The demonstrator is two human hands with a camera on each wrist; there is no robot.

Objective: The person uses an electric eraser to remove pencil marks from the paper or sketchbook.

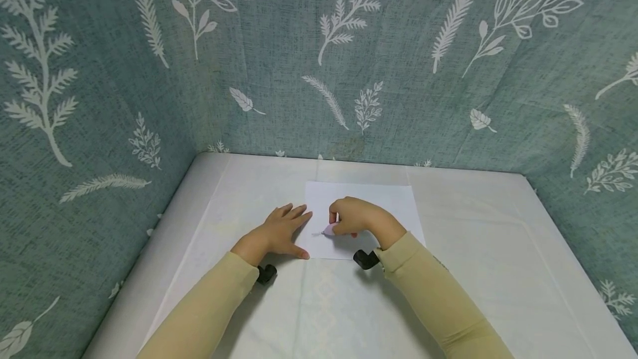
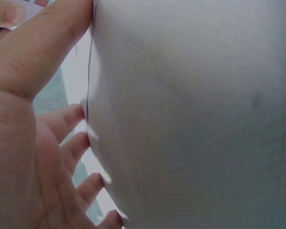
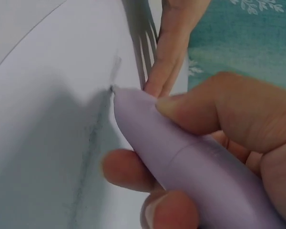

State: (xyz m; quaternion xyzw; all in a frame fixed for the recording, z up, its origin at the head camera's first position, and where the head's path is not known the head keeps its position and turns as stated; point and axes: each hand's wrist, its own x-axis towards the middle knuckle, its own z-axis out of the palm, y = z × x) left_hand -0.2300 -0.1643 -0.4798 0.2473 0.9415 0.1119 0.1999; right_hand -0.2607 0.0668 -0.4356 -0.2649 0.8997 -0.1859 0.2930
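A sheet of white paper lies flat on the table. My right hand grips a thick lavender pen-shaped tool, which looks like an electric eraser. Thumb and fingers wrap its barrel, and its thin dark tip touches the paper. In the right wrist view a faint grey smear runs along the sheet from that tip. My left hand rests at the paper's left edge with fingers spread. Its thumb and fingertips show along the sheet's edge in the left wrist view.
A white cloth covers the table. Behind and to the left hangs a green curtain with white leaf prints. Black wrist devices sit under both sleeves, the right one near the paper's front edge.
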